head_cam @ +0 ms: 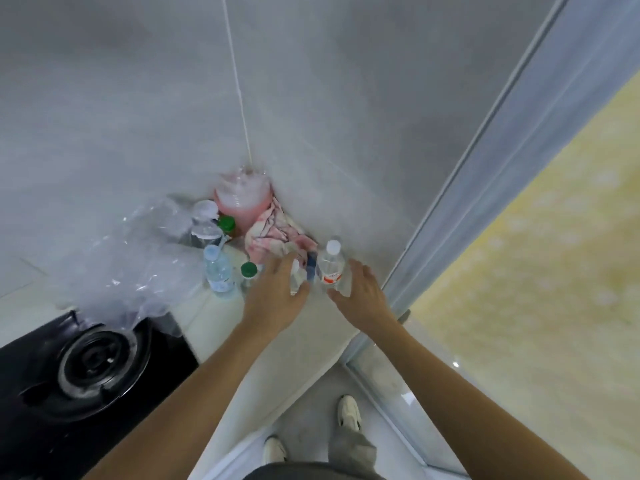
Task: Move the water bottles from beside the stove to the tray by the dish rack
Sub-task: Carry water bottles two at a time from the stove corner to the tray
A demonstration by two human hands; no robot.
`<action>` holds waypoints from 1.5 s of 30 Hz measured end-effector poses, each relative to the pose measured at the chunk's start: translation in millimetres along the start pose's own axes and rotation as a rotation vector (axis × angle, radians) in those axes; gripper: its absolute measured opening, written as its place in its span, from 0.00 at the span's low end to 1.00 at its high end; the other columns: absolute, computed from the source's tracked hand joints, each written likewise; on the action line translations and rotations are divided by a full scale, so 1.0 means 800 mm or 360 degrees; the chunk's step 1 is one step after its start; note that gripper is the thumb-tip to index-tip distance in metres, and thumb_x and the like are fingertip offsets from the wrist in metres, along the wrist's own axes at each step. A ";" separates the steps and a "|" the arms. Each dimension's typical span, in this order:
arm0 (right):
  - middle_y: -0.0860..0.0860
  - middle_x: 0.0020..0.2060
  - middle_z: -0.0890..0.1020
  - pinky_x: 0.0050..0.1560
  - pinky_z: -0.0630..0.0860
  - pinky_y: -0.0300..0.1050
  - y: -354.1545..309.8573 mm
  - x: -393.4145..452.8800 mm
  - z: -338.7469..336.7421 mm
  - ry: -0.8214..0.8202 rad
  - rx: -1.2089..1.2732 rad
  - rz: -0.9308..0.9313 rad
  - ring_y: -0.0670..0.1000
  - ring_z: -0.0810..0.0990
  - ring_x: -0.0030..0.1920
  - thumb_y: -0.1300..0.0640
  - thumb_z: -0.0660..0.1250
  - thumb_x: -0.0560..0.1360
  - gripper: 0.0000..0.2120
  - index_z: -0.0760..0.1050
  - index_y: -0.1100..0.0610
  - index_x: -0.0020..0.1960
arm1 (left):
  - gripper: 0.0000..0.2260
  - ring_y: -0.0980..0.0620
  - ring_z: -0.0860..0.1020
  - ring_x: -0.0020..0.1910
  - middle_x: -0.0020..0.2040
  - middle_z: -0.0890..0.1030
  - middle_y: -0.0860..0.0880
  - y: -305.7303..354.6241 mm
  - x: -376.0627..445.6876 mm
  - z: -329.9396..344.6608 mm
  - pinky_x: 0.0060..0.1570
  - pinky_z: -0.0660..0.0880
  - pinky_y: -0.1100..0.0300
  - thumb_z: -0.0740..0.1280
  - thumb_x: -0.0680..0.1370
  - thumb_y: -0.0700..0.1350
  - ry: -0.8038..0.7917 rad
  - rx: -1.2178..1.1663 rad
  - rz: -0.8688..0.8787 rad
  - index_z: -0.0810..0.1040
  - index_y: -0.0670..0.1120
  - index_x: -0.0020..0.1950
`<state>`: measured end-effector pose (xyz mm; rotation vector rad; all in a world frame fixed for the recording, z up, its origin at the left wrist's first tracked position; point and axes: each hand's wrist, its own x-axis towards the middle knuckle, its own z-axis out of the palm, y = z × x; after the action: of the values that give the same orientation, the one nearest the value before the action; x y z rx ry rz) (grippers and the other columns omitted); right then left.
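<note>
Several water bottles stand on the white counter (221,327) in the corner, right of the black stove (100,362). My left hand (273,296) reaches in, and a small clear bottle (295,277) sits between its thumb and fingers. A clear bottle with a white cap and red label (330,268) stands just to the right. My right hand (362,292) cups it, thumb low in front and straight fingers on its right side. A blue-capped bottle (219,271) and a green-capped bottle (248,271) stand to the left. A blue object (311,268) shows between my two hands.
A pink jug (242,199), a second green cap (227,223) and a pink-stained cloth (273,237) fill the corner. Crumpled clear plastic (138,261) overhangs the burner. A sliding door frame (450,237) bounds the counter's right end. No tray or dish rack is in view.
</note>
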<state>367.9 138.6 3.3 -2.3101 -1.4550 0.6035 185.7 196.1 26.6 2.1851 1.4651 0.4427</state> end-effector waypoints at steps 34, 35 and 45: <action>0.37 0.53 0.82 0.57 0.75 0.31 0.038 0.030 0.138 -0.0760 0.0511 -0.0736 0.39 0.81 0.53 0.45 0.81 0.67 0.29 0.70 0.37 0.61 | 0.18 0.56 0.81 0.44 0.46 0.82 0.60 -0.077 -0.128 0.068 0.42 0.79 0.55 0.78 0.71 0.53 0.0253 -0.0427 -0.1111 0.74 0.60 0.55; 0.36 0.54 0.81 0.59 0.74 0.31 0.033 0.021 0.144 -0.0816 0.0501 -0.0775 0.39 0.81 0.54 0.45 0.80 0.67 0.29 0.70 0.37 0.62 | 0.16 0.56 0.81 0.43 0.45 0.82 0.60 -0.085 -0.139 0.062 0.42 0.80 0.54 0.77 0.72 0.53 0.0244 -0.0402 -0.1121 0.74 0.59 0.54; 0.39 0.52 0.86 0.55 0.82 0.40 0.025 -0.006 0.175 -0.0766 0.0584 -0.0606 0.42 0.85 0.52 0.47 0.84 0.64 0.28 0.77 0.42 0.61 | 0.28 0.59 0.82 0.52 0.53 0.83 0.63 -0.141 -0.193 0.070 0.49 0.80 0.62 0.84 0.65 0.48 0.0332 -0.0818 -0.1193 0.76 0.59 0.60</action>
<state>307.9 134.9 -124.7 -1.6155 -1.7483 1.2430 68.2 77.6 -83.2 1.1167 1.8827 0.6838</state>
